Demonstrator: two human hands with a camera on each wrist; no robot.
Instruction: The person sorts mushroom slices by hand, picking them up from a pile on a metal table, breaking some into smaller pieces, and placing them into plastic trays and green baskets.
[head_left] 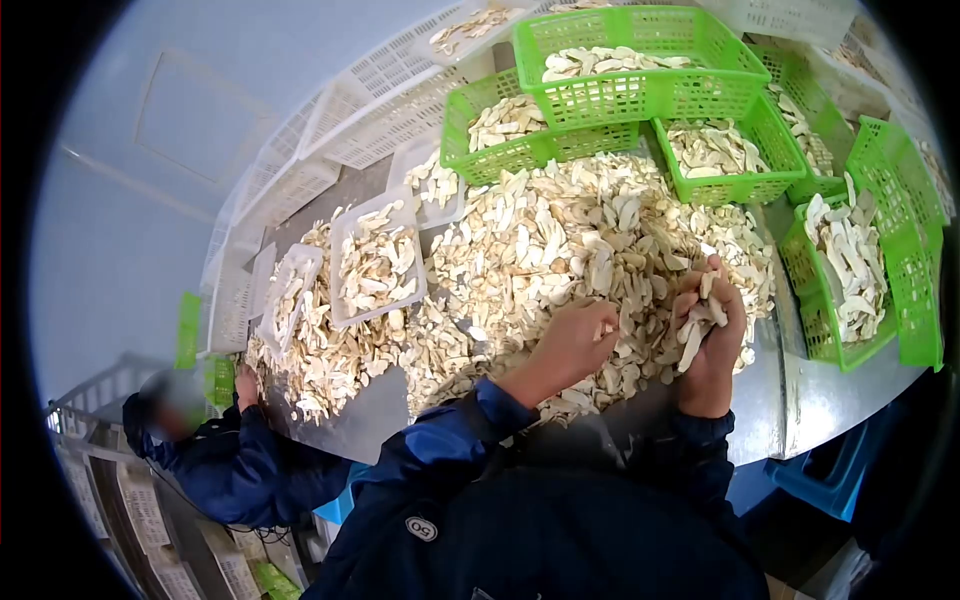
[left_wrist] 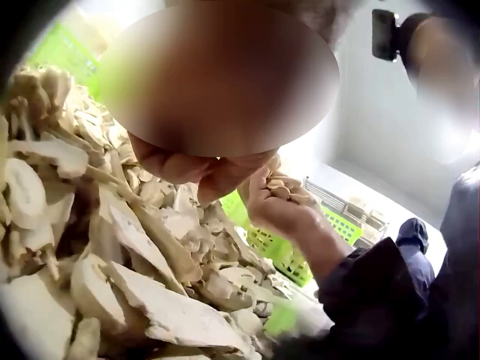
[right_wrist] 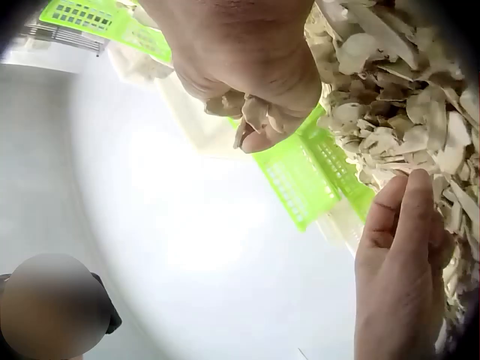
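Observation:
A broad heap of pale dried mushroom slices (head_left: 560, 230) covers much of the metal table. My right hand (head_left: 717, 335) grips several mushroom slices (head_left: 697, 330) at the right side of the heap, palm turned up. More of that bunch pokes out below the curled fingers in the right wrist view. To its left, my left hand (head_left: 575, 345) is over the near part of the heap, fingers curled in. Its thumb and index fingertips (right_wrist: 416, 180) come together close to the slices in the right wrist view, and no slice plainly shows between them.
Green baskets (head_left: 640, 95) holding slices stand along the back; another green basket (head_left: 845, 345) is at the right edge. Clear plastic trays (head_left: 345, 255) of slices sit at the left. White crates (head_left: 370, 110) line the far side. Another person (head_left: 240, 460) works at the left end.

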